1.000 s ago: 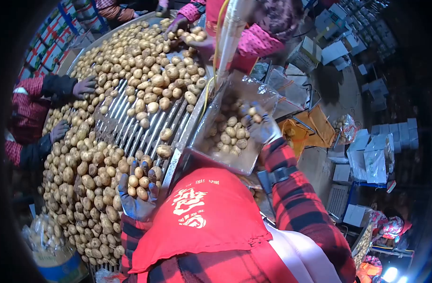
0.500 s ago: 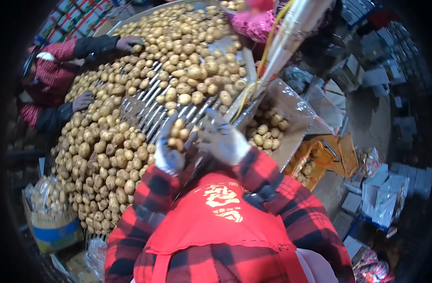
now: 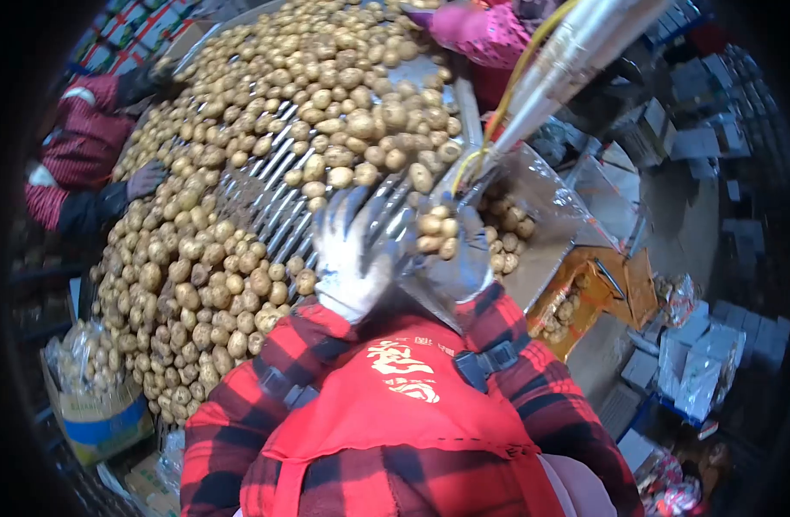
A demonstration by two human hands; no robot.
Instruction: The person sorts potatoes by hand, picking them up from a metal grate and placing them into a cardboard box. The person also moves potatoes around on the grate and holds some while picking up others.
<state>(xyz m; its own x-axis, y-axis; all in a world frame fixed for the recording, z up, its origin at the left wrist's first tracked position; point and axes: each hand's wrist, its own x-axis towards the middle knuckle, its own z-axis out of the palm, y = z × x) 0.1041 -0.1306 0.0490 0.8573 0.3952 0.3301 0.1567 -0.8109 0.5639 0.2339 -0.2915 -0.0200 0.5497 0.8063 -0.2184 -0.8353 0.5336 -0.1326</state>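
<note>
Both my hands wear grey-white work gloves with blue-grey fingers. My right hand (image 3: pixel 465 263) cups a small bunch of potatoes (image 3: pixel 435 233) against its palm, beside the right edge of the slatted metal table. With its fingers spread and nothing in it, my left hand (image 3: pixel 352 258) is over the metal slats (image 3: pixel 283 207). A large heap of potatoes (image 3: pixel 196 293) lies to the left of it, and more potatoes (image 3: pixel 352 129) cover the far part of the table.
Right of my right hand stands a plastic-lined box (image 3: pixel 554 220) with potatoes inside. A wrapped post (image 3: pixel 567 77) with a yellow cord rises beside it. One co-worker (image 3: pixel 89 142) reaches in from the left; a pink sleeve (image 3: pixel 485 34) shows at the far side.
The bunch of potatoes has passed from my left hand to my right. My left hand has opened, and my right hand has moved right, towards the box. The left co-worker's far hand has drawn back.
</note>
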